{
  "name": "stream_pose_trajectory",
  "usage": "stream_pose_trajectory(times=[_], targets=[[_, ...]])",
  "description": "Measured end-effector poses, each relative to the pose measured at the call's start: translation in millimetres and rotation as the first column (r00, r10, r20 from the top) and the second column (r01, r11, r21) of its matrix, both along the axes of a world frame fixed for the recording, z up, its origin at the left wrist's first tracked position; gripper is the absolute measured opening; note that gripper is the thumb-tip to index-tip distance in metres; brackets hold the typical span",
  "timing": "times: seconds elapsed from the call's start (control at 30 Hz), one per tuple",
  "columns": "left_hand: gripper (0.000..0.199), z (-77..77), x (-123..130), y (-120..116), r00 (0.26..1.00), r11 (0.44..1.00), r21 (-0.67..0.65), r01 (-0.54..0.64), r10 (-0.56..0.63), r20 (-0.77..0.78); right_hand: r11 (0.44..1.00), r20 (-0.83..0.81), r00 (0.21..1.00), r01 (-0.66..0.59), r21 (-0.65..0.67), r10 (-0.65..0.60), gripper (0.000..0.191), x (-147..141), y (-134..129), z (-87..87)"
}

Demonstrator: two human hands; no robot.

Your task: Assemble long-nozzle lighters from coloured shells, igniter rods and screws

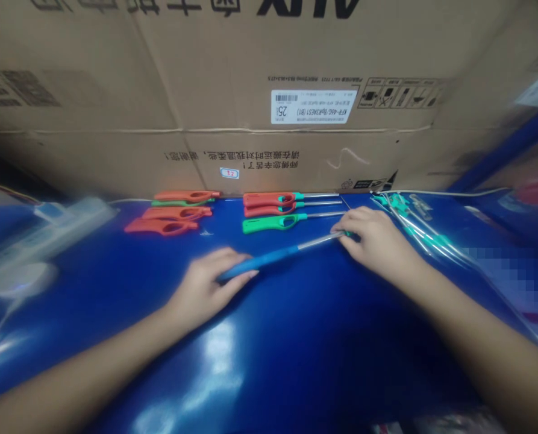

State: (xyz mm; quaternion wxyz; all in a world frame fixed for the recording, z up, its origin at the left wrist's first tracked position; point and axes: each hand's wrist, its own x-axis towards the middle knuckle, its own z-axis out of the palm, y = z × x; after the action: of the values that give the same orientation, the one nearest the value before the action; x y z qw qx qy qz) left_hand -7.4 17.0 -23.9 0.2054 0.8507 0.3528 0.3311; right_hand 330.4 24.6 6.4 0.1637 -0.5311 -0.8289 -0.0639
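Note:
My left hand [212, 280] is closed around the rear of a blue stick lighter's handle [269, 259], thumb below and fingers above. A thin metal tube [320, 240] runs from the handle's front up to the right. At its far end my right hand [368, 232] pinches the tube between thumb and fingers, and a bit of green shows there. Just behind lie two red lighters and one green lighter [269, 224] with metal tubes. Close to my right hand is a pile of metal tubes with green parts [413, 223].
Several orange lighter handles [164, 226] and a green one lie at the back left of the blue table [269, 355]. A large cardboard box [205, 78] stands behind as a wall. A white power strip [47, 235] with plugs and cables is at the left.

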Motion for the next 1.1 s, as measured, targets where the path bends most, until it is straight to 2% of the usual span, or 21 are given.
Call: stream_pose_trajectory(times=[0.07, 0.23, 0.43, 0.7, 0.83, 1.1], targets=[[0.019, 0.1, 0.2, -0.1, 1.000, 1.000, 0.007, 0.004, -0.004, -0.004, 0.997, -0.003, 0.998, -0.058, -0.041, 0.058, 0.019, 1.7, 2.4, -2.8], [0.019, -1.1, -0.6, -0.9, 0.999, 1.000, 0.014, 0.023, -0.023, -0.023, 0.992, 0.099, 0.990, -0.089, -0.091, 0.098, 0.016, 3.3, 3.2, -2.9], [0.022, -4.7, -2.1, -3.3, 0.999, 1.000, 0.009, 0.024, -0.024, -0.036, 0.999, 0.150, 0.989, 0.002, -0.032, 0.003, 0.011, 4.3, -5.5, 12.2], [0.023, -6.3, -1.8, -1.8, 0.999, 1.000, 0.015, 0.006, -0.005, -0.034, 0.998, 0.207, 0.978, -0.027, -0.050, 0.037, 0.006, 20.3, -5.1, 14.4], [0.023, -4.7, -2.1, -2.2, 0.999, 1.000, 0.018, 0.009, -0.008, -0.036, 0.990, 0.185, 0.977, -0.089, -0.109, 0.108, 0.013, 19.5, -2.9, 15.0], [0.023, -2.0, -0.3, -1.8, 0.999, 0.999, 0.020, 0.026, -0.026, -0.029, 0.956, 0.097, 0.955, -0.268, -0.119, 0.280, 0.014, 11.1, -3.6, 14.6]])
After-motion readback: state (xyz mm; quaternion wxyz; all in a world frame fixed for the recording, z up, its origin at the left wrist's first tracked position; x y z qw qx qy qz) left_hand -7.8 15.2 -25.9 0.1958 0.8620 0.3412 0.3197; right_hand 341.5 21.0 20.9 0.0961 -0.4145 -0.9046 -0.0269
